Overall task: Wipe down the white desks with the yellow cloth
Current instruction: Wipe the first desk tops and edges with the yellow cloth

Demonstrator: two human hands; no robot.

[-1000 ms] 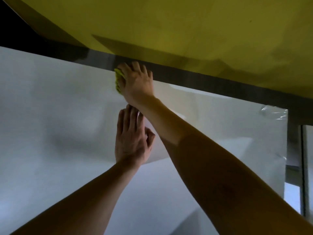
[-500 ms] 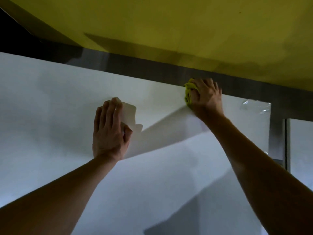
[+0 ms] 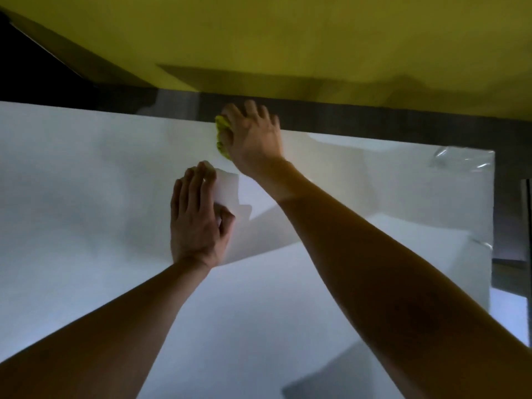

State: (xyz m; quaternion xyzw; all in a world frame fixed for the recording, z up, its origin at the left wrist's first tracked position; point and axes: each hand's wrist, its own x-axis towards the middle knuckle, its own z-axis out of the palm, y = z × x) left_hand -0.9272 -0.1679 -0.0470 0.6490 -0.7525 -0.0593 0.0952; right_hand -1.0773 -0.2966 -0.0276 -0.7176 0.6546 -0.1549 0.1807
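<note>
A white desk (image 3: 86,197) fills most of the view. My right hand (image 3: 253,136) presses the bunched yellow cloth (image 3: 221,136) onto the desk at its far edge; only the cloth's left side shows from under the fingers. My left hand (image 3: 198,217) lies flat on the desk just below and left of the right hand, fingers straight and pointing away from me. My right forearm crosses the desk from the lower right.
A yellow wall (image 3: 316,38) rises behind a dark strip (image 3: 374,116) along the desk's far edge. Clear plastic film (image 3: 460,159) curls at the desk's far right corner. A dark gap (image 3: 509,226) borders the right edge, with another white surface (image 3: 512,318) beyond it.
My right hand has swept the cloth back to the left along the far edge, after going right half a second ago. My left hand stays flat on the desk.
</note>
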